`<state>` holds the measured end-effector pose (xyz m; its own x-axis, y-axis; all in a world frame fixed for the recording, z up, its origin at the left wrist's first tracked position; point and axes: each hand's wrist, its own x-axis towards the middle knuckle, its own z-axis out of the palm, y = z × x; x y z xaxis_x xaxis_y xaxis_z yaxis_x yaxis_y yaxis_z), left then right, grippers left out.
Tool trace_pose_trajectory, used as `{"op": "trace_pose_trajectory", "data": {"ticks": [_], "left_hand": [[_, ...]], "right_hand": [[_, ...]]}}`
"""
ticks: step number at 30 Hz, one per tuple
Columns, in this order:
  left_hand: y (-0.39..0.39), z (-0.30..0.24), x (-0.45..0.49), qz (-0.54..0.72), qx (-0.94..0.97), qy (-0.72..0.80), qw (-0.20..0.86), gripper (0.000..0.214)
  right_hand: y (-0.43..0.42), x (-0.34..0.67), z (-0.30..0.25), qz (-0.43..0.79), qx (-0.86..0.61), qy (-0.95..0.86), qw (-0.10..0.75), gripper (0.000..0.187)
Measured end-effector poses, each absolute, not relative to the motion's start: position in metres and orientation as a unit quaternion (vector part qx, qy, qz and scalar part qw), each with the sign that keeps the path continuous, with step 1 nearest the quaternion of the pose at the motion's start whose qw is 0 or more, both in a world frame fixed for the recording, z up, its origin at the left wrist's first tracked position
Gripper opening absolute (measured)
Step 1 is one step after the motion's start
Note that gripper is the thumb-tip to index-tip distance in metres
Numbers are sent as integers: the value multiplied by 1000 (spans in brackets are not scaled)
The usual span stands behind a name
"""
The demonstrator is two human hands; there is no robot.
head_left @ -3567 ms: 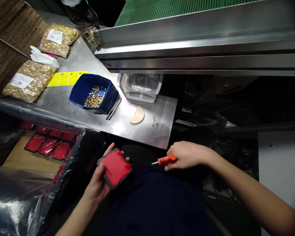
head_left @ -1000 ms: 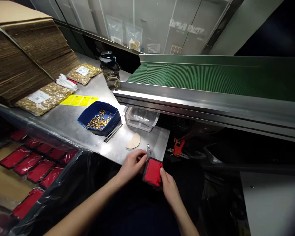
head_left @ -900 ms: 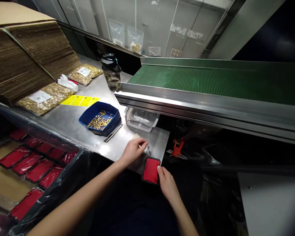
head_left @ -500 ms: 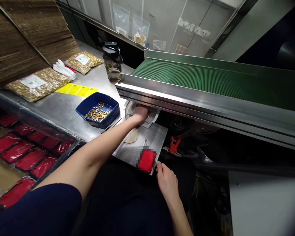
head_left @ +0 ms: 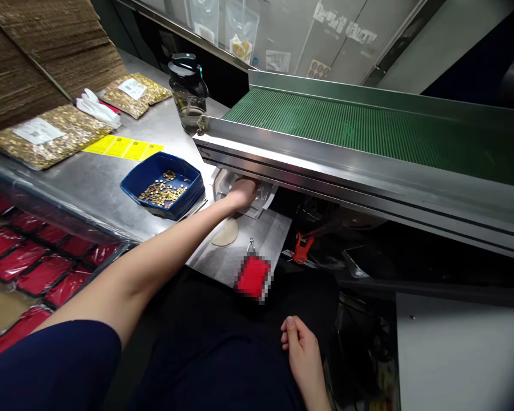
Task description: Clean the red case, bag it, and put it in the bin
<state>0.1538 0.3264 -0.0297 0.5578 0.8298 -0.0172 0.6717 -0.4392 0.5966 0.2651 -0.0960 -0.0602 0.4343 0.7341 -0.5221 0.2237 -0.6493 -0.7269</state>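
Observation:
My left hand (head_left: 242,194) reaches into the clear plastic bin (head_left: 263,197) that sits under the conveyor's edge; its fingers are hidden inside. The red square part (head_left: 252,278) lies at the near edge of the steel table (head_left: 111,182), beside small metal tweezers (head_left: 252,246). My right hand (head_left: 298,348) rests over my lap, below the red part and apart from it, fingers loosely curled with nothing in them.
A blue tray (head_left: 163,184) of small gold pieces, a tan half-disc (head_left: 225,233), yellow labels (head_left: 122,148), bags of gold pieces (head_left: 43,134), a dark jar (head_left: 187,91). The green conveyor (head_left: 368,125) overhangs at right. Red parts in plastic (head_left: 34,268) lie low left. An orange tool (head_left: 301,248) lies below the conveyor.
My right hand let go of the red part, which now lies on the table edge, and drew back to my lap. My left hand went from the part into the clear bin.

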Motion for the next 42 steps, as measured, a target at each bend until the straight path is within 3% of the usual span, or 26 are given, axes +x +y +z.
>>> {"op": "trace_pose_trajectory", "data": {"ticks": [5,11,15,19,23,26,30,35,37,40,42], "left_hand": [[280,-14,122,229,826,404,319,12],[192,18,93,317,735,394,451,19],[136,22,97,296,665,375,574,27],[103,17,101,285,609,378,637,27],[83,14,106,269,606,384,643,24],[72,13,116,208,671,341,624,30],[76,12,121,165,733,313,581,17],[92,12,102,211,756,395,478,17],[90,12,99,218,756,418,454,15],[85,11,101,200,762,400,468,26],[88,12,101,219,751,420,459,24]], "right_hand": [[-69,261,-31,423,-770,-330,344,49],[-5,245,19,360,-731,-426,394,29],[32,238,35,386,-693,-473,383,54],[33,245,27,450,-687,-386,420,30],[13,258,12,444,-705,-281,476,30],[-1,265,8,444,-727,-274,445,32],[-13,273,9,440,-750,-318,377,34],[-22,273,19,241,-850,-420,207,36],[-22,266,25,227,-833,-459,209,33],[-19,252,36,311,-764,-512,242,36],[-19,247,41,340,-749,-526,216,38]]}}
